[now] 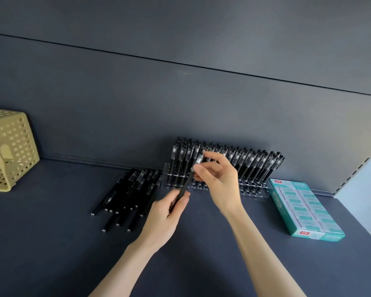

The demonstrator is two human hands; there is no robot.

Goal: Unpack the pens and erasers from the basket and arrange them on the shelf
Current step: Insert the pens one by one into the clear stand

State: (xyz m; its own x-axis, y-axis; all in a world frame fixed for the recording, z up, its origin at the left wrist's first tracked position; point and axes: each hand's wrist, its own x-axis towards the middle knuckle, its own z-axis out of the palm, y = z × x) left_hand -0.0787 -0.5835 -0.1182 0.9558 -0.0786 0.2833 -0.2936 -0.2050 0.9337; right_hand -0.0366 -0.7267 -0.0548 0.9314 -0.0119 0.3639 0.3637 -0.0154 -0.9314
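One black pen [187, 182] slants between my two hands over the dark shelf [51, 243]. My left hand [165, 215] grips its lower end. My right hand [217, 179] pinches its capped upper end, just in front of the clear pen rack [255, 195]. Several black pens [251, 161] stand in that rack against the back wall. A loose pile of black pens [126, 194] lies flat on the shelf left of the rack. The teal box of erasers [304, 207] lies at the right.
A beige perforated basket [11, 146] lies tipped on its side at the far left of the shelf. A perforated upright [360, 166] bounds the shelf at the right. The dark back panel [180, 103] rises behind everything.
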